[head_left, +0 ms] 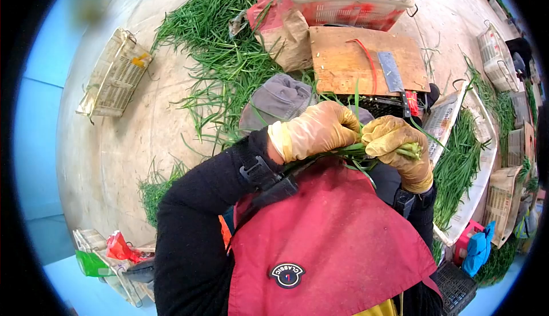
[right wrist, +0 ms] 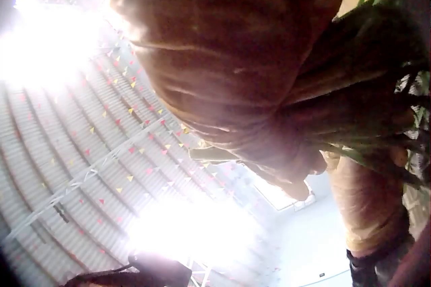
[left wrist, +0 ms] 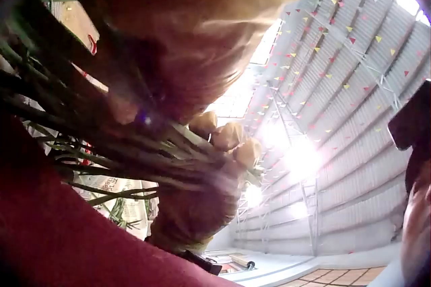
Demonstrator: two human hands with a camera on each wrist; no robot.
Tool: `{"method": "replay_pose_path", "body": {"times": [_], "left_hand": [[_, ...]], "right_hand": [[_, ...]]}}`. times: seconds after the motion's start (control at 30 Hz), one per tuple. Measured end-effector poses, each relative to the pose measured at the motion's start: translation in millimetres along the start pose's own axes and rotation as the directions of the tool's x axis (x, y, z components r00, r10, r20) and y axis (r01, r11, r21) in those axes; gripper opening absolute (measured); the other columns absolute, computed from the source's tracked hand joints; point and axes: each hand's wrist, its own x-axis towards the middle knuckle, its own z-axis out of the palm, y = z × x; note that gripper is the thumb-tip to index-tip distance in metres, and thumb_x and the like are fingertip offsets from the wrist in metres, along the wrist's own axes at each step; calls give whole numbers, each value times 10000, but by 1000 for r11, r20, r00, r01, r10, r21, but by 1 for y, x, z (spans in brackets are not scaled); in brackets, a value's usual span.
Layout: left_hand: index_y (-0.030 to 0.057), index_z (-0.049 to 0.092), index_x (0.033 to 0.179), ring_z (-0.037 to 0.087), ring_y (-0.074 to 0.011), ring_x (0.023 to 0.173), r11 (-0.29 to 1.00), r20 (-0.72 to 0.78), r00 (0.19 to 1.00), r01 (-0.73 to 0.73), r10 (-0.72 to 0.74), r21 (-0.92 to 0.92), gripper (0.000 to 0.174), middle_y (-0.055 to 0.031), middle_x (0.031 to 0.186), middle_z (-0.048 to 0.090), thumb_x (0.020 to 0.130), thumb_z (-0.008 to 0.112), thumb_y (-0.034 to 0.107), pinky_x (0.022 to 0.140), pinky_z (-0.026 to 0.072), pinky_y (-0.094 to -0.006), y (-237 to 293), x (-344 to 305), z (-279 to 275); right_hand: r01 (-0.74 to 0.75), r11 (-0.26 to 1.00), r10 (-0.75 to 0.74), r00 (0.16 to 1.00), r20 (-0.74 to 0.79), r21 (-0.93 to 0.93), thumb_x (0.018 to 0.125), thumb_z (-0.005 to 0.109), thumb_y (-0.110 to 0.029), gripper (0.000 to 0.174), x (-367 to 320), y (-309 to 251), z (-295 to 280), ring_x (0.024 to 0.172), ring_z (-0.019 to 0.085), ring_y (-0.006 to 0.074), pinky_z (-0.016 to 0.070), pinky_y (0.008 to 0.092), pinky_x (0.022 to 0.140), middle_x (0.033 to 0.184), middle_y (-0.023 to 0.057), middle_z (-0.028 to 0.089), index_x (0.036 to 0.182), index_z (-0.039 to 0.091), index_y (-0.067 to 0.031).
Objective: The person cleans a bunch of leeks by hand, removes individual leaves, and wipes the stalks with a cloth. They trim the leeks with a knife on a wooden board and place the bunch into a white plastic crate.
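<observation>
Both hands wear yellowish gloves and meet over the lap in the head view. My right hand [head_left: 400,147] grips a bunch of long green leafy stalks [head_left: 410,151], its pale ends poking out past the curled fingers. Beside it, my left hand [head_left: 320,130] pinches stalks of the same bunch with bent fingers and thumb. In the left wrist view the leaves [left wrist: 87,146] trail off to the left under the left hand [left wrist: 188,31], while the right hand's fingers [left wrist: 229,137] wrap round the ends. The right wrist view shows the right glove [right wrist: 229,51] close up, partly hiding the bunch.
Ahead lies a wooden board [head_left: 337,59] with a cleaver [head_left: 392,73] and a red strip [head_left: 369,59]. A heap of greens [head_left: 223,47] covers the floor at left. At right stands a white crate [head_left: 486,173] of greens; another crate [head_left: 349,10] sits beyond the board.
</observation>
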Motion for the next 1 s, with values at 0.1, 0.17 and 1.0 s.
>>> {"method": "replay_pose_path", "body": {"times": [0.1, 0.17, 1.0], "left_hand": [[-9, 709, 957, 594, -91, 751, 1000, -2, 1000, 8, -8, 5, 196, -34, 815, 696, 829, 687, 138, 689, 491, -271, 8, -2, 0], [-1, 709, 960, 606, -112, 747, 999, -4, 1000, -2, 2, 37, 196, -55, 814, 698, 835, 686, 149, 690, 494, -282, 12, -4, 1], [52, 661, 875, 618, -371, 816, 739, -380, 803, -108, 459, 665, 246, -183, 827, 634, 899, 580, 284, 704, 493, -437, -33, -22, -49]], "right_hand": [[29, 999, -30, 999, 19, 27, 799, 778, -199, 208, 2, 0, -1, 923, 651, 263, 499, 400, 875, 888, 105, 711, 900, 705, -33], [4, 1000, -4, 1000, 8, 8, 795, 781, -187, 203, 1, -2, -1, 926, 650, 263, 498, 397, 875, 894, 104, 710, 903, 708, -31], [-124, 992, 120, 983, -141, -23, 781, 747, -101, 134, 5, 8, 3, 891, 644, 268, 509, 392, 830, 876, 117, 694, 861, 683, -15]]}}
